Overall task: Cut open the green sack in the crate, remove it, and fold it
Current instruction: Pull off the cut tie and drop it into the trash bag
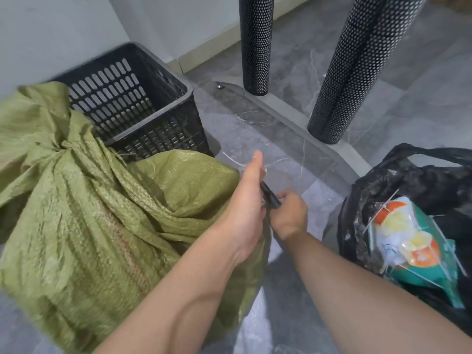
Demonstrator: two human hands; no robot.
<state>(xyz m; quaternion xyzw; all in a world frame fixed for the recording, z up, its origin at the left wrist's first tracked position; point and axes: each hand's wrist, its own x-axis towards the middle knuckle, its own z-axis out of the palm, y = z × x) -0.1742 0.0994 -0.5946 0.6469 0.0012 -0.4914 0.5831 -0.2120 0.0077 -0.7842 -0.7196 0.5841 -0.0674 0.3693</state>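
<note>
Green sack (pixel 84 226) edge pinched by left hand (pixel 246 213), right hand (pixel 288 215) fisted around a dark tool (pixel 270 196).

Indoor room, grey marble-look tiled floor (pixel 293 118), white wall (pixel 63 19), black perforated table legs (pixel 256 42)

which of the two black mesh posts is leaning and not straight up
The right perforated post, the one nearer the black bag, leans in this view. The left post near the crate stands about upright.
</note>
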